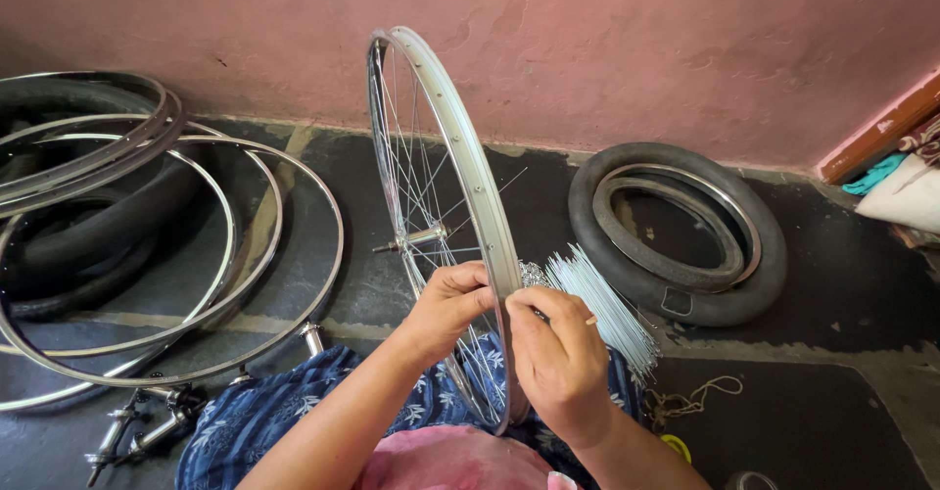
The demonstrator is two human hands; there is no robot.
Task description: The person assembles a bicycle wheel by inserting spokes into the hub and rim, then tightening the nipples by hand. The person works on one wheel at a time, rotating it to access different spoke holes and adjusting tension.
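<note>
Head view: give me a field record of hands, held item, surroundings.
left hand: grips the rim of the upright spoked wheel, fingers curled on its near edge
right hand: on the rim's other side, pinching a small tool, kind unclear
wheel: stands on edge across the lap, hub visible
loose spokes: bundle fanned behind the right hand
bare rims: stacked on the floor, left
tyre: flat on the floor, right

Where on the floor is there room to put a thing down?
Bare dark floor lies right of the spokes bundle, below the black tyre. Another strip lies between upright wheel and tyre. Left is crowded with loose rims.
</note>
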